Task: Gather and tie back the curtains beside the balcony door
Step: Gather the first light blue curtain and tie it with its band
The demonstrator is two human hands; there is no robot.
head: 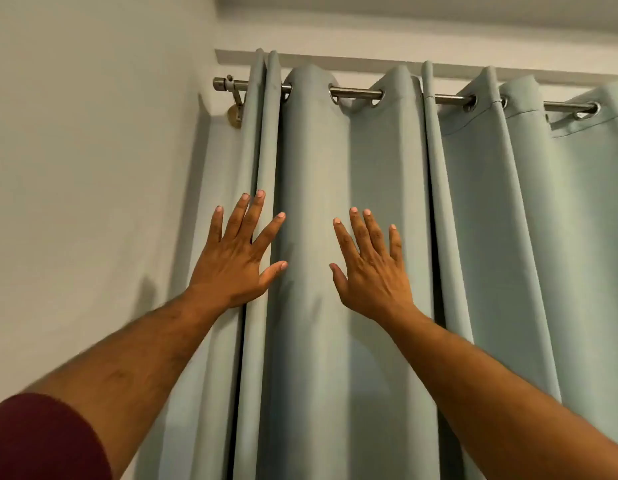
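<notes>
Pale green curtains hang in long vertical folds from a metal rod running left to right, filling the wall's right side. Left hand and right hand lie flat against the fabric, fingers spread, gripping nothing.
</notes>
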